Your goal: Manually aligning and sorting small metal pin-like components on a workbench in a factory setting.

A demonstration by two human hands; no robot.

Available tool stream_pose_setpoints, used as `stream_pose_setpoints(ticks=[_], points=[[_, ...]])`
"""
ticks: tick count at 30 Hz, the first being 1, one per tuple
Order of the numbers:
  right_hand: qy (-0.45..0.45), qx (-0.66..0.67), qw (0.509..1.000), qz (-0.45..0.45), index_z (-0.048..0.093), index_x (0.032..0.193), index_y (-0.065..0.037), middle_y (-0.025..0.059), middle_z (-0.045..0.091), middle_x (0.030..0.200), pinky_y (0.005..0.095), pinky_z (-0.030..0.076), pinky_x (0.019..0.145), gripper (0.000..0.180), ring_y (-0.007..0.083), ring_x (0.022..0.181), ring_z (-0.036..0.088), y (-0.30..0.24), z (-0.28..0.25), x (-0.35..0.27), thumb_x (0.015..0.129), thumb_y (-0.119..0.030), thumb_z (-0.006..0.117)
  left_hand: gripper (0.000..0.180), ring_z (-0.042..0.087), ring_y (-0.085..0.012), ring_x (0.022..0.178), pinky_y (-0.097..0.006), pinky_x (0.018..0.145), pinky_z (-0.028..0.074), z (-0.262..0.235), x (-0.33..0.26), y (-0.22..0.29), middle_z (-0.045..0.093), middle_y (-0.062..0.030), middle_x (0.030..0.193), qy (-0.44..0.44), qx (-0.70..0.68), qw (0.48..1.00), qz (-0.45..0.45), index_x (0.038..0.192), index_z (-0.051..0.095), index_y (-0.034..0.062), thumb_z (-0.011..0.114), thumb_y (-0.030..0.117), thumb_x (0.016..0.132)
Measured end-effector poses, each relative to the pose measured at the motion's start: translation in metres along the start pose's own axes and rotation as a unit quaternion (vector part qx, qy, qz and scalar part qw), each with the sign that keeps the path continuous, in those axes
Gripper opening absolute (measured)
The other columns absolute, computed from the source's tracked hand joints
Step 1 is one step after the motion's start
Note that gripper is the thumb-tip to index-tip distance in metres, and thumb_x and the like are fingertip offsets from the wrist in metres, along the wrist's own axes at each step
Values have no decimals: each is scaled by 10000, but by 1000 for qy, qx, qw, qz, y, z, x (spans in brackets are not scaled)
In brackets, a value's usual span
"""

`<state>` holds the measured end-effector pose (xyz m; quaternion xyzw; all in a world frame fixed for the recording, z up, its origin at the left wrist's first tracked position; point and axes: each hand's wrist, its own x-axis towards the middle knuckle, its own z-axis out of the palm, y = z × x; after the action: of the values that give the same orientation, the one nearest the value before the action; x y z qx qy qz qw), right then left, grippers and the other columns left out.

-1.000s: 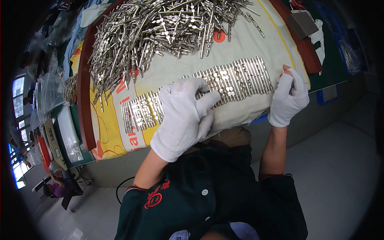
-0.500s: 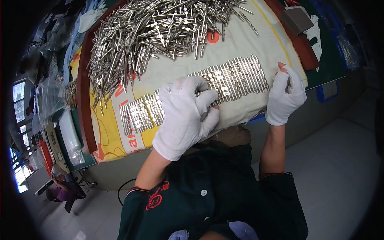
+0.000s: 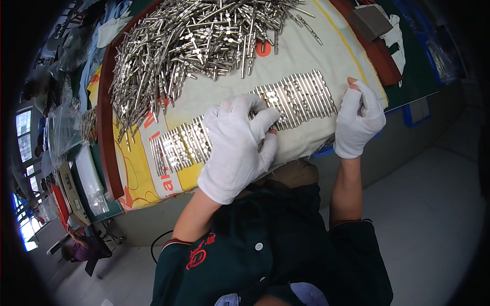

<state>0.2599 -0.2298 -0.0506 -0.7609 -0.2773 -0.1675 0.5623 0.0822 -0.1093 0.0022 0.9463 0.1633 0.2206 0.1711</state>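
A long row of slim, shiny metal rods [image 3: 298, 99] lies side by side on the cloth, each stepped with thicker and thinner parts. My left hand [image 3: 237, 140], in a white glove with bare fingertips showing, sits over the middle of the row. Its fingers curl down onto the rods, with thumb and forefinger closed near their lower ends; the hand hides the rods under it. Just beyond the row's right end is my right hand [image 3: 359, 115], gloved the same way. Its thumb and forefinger tips meet in a pinch, and nothing shows between them.
A large tangled heap of similar metal rods [image 3: 204, 38] covers the far left of the cloth [image 3: 229, 92]. Red-brown wooden strips [image 3: 105, 127] border the sides. A grey-brown block [image 3: 370, 23] and white fabric [image 3: 397, 48] lie at the far right. Plastic bags [image 3: 64, 120] crowd the left.
The whole view has shifted slightly, so the row and my right hand appear a little further left. Both hands keep nearly the same pose, my left still over the row.
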Motion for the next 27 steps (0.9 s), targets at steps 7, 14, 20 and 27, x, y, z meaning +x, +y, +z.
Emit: stream_pose_setpoints(ticks=[7,14,20,27], points=[[-4,-8,1000,-1,709,862,-12,46,625,663,271,338,460,68,109,467,456,-2,0,1,859,-20,641,386,516,-293,997,-441,824,338,-1,0,-1,540,-76,1067,-41,-24,998,35,1038,643,171,686,117,658],[0,-16,1000,-11,698,861,-21,53,650,693,291,368,472,55,137,480,484,-2,0,0,852,-13,644,284,518,-294,993,-450,827,336,4,6,5,544,-77,1043,-15,-5,999,36,960,653,162,711,169,682],[4,-24,999,-37,692,859,-31,49,626,671,302,364,476,60,148,484,480,-1,0,1,845,-1,641,228,529,-281,967,-429,832,360,6,13,13,562,-73,1035,-16,37,999,15,899,643,138,748,176,701],[1,-26,999,-33,695,856,-33,42,581,629,314,348,474,73,146,477,447,-4,-1,2,832,9,641,309,516,-292,987,-447,831,338,9,15,16,544,-84,1052,-7,12,1000,-3,991,637,146,712,175,693]])
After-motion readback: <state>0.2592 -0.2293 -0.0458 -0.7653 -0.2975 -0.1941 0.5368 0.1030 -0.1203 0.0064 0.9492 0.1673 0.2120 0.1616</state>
